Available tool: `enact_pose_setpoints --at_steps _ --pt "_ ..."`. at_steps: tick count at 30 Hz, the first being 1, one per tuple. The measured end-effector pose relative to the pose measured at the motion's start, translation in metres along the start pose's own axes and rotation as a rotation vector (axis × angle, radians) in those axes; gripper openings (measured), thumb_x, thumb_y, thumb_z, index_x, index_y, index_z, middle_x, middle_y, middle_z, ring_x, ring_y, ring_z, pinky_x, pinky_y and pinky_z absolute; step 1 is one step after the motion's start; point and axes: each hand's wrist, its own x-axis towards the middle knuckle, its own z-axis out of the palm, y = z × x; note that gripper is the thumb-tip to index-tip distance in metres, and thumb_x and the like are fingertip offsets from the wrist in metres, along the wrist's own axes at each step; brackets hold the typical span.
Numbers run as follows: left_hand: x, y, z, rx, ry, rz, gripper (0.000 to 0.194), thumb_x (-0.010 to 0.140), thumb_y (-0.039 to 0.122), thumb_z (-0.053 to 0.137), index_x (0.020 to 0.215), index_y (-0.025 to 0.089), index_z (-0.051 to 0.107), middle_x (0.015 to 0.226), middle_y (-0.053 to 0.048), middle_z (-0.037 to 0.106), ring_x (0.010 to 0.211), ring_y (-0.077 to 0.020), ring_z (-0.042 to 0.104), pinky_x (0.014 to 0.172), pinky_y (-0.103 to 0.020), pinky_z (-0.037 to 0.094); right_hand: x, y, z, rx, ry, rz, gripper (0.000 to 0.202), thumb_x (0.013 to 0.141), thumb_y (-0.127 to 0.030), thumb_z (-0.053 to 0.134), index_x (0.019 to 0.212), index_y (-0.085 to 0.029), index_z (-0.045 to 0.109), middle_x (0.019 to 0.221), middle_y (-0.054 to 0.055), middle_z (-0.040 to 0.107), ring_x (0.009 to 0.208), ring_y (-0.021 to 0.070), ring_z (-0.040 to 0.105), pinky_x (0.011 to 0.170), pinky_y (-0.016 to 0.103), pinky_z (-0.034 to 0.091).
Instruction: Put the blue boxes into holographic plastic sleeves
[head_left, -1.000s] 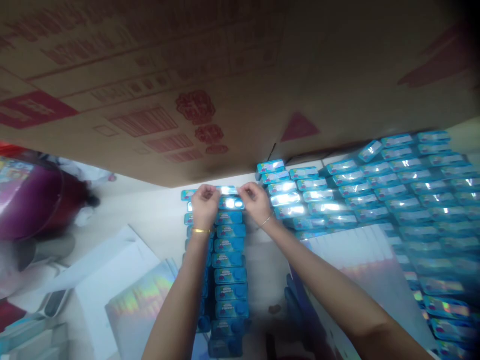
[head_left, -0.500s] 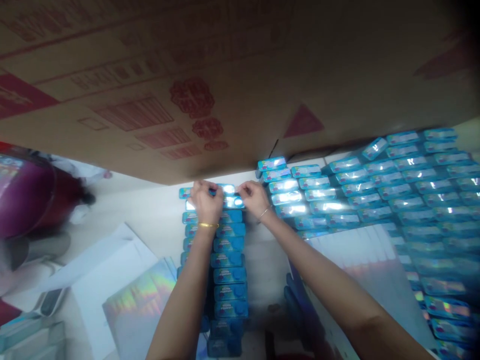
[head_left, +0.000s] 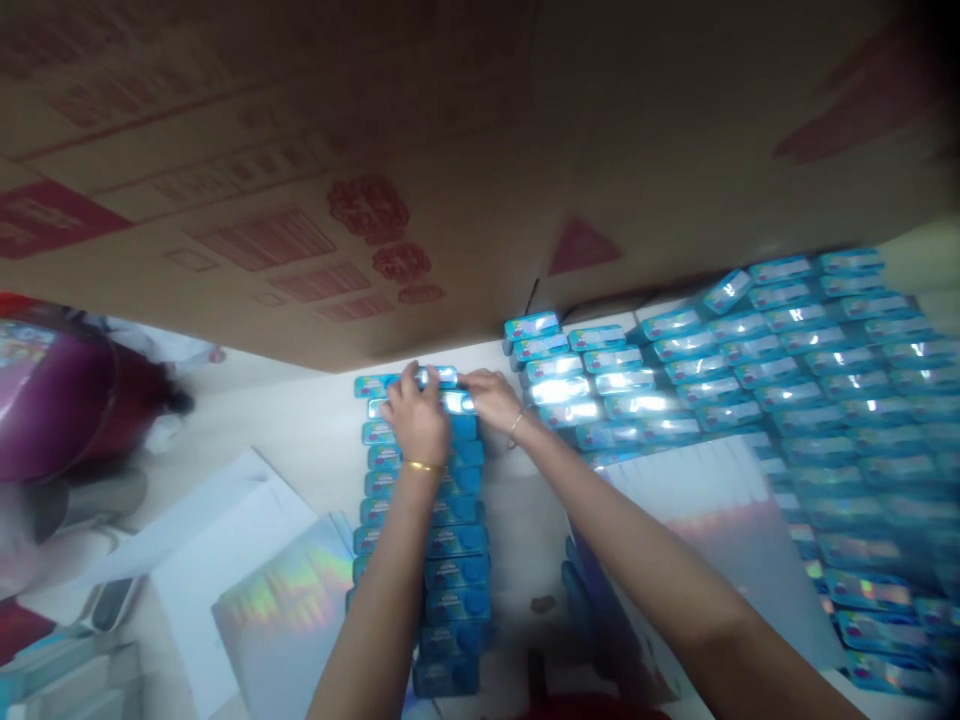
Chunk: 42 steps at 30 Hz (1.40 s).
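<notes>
Two side-by-side columns of small blue boxes (head_left: 457, 541) run away from me on the white table. My left hand (head_left: 421, 418), with a gold bracelet at its wrist, lies over the far end of these columns. Its fingers are bent but apart, their tips touching a shiny-topped far box (head_left: 439, 377). From the right, my right hand (head_left: 491, 400) meets the end of that box. Its thumb and fingertips are pressed together, and anything between them is too blurred to make out. Part of the left column is hidden behind my left hand and forearm.
A large cardboard carton (head_left: 465, 200) looms over the far side. Many blue boxes with shiny labels (head_left: 784, 370) fill the right. Silvery sheets (head_left: 720, 540) lie under my right forearm, and more iridescent sheets (head_left: 289, 625) on the left. A purple container (head_left: 52, 400) stands far left.
My left hand has shifted slightly right and its fingers have spread from a pinch. My right hand has moved a little left, closer to it. The whole view has shifted slightly.
</notes>
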Motion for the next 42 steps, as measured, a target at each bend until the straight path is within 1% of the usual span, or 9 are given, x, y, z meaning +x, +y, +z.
enact_pose_setpoints --at_steps 5,11,13,18,22,29,32,36,42 --pt "-0.005 -0.003 -0.006 -0.032 0.019 -0.035 0.051 0.081 0.008 0.041 0.127 0.023 0.058 0.146 -0.014 0.041 0.117 -0.0358 0.045 0.088 -0.052 0.036 -0.001 -0.006 -0.015 -0.034 0.005 -0.036 0.034 0.086 -0.015 0.045 0.109 -0.022 0.07 0.096 0.007 0.07 0.092 0.0235 0.06 0.085 0.036 0.047" --pt "-0.008 0.005 -0.028 -0.046 0.005 -0.017 0.046 0.083 0.013 0.043 0.126 0.021 0.058 0.141 -0.016 0.045 0.121 -0.0377 0.042 0.093 -0.057 0.034 -0.078 -0.012 -0.089 0.182 0.264 -0.247 0.034 0.095 -0.022 0.039 0.12 -0.023 0.062 0.11 0.006 0.066 0.106 0.0188 0.058 0.095 0.035 0.045" --pt "-0.024 0.025 -0.031 -0.169 -0.008 0.079 0.04 0.089 0.02 0.04 0.125 0.019 0.057 0.135 -0.016 0.05 0.119 -0.0336 0.046 0.095 -0.052 0.035 -0.111 0.002 -0.122 0.128 0.39 -0.194 0.032 0.096 -0.026 0.04 0.119 -0.023 0.061 0.108 0.007 0.066 0.105 0.0199 0.058 0.093 0.036 0.046" --pt "-0.095 0.107 -0.019 -0.305 -0.335 0.506 0.033 0.092 0.038 0.045 0.119 0.023 0.056 0.121 -0.009 0.06 0.112 -0.0244 0.052 0.091 -0.039 0.038 -0.185 0.052 -0.178 -0.185 0.54 -0.065 0.027 0.095 -0.029 0.042 0.107 -0.022 0.064 0.101 0.009 0.064 0.101 0.0238 0.057 0.092 0.043 0.044" --pt "-0.125 0.145 -0.008 -0.08 -0.348 0.422 0.029 0.089 0.034 0.051 0.114 0.02 0.057 0.115 -0.012 0.06 0.106 -0.0281 0.052 0.085 -0.042 0.036 -0.214 0.067 -0.174 -0.342 0.418 -0.132 0.028 0.094 -0.027 0.041 0.112 -0.021 0.063 0.112 0.01 0.061 0.112 0.025 0.05 0.098 0.044 0.039" --pt "-0.124 0.134 -0.017 -0.087 -0.439 0.3 0.018 0.089 0.031 0.051 0.1 0.02 0.061 0.098 -0.009 0.065 0.096 -0.0262 0.056 0.081 -0.039 0.033 -0.207 0.056 -0.141 -0.408 0.189 -0.265 0.035 0.096 -0.024 0.037 0.123 -0.019 0.058 0.124 0.013 0.058 0.119 0.0255 0.042 0.103 0.043 0.029" --pt "-0.127 0.129 -0.025 -0.185 -0.439 0.366 0.02 0.092 0.028 0.044 0.088 0.021 0.062 0.09 -0.006 0.065 0.091 -0.0218 0.057 0.08 -0.037 0.032 -0.204 0.056 -0.139 -0.41 0.169 -0.252 0.031 0.096 -0.027 0.037 0.11 -0.02 0.063 0.109 0.011 0.062 0.107 0.0247 0.046 0.098 0.042 0.029" --pt "-0.132 0.124 -0.033 -0.092 -0.27 0.524 0.023 0.093 0.028 0.042 0.099 0.024 0.065 0.097 -0.007 0.065 0.094 -0.0232 0.055 0.082 -0.04 0.031 -0.2 0.052 -0.142 -0.43 0.118 -0.239 0.032 0.097 -0.026 0.034 0.089 -0.02 0.064 0.086 0.008 0.063 0.088 0.0227 0.047 0.087 0.038 0.029" --pt "-0.143 0.117 -0.023 -0.007 -0.163 0.658 0.028 0.092 0.022 0.044 0.111 0.027 0.063 0.123 -0.009 0.061 0.104 -0.0263 0.052 0.083 -0.043 0.032 -0.187 0.044 -0.14 -0.434 0.055 -0.194 0.026 0.095 -0.023 0.039 0.086 -0.019 0.063 0.088 0.006 0.066 0.086 0.0223 0.048 0.078 0.035 0.028"
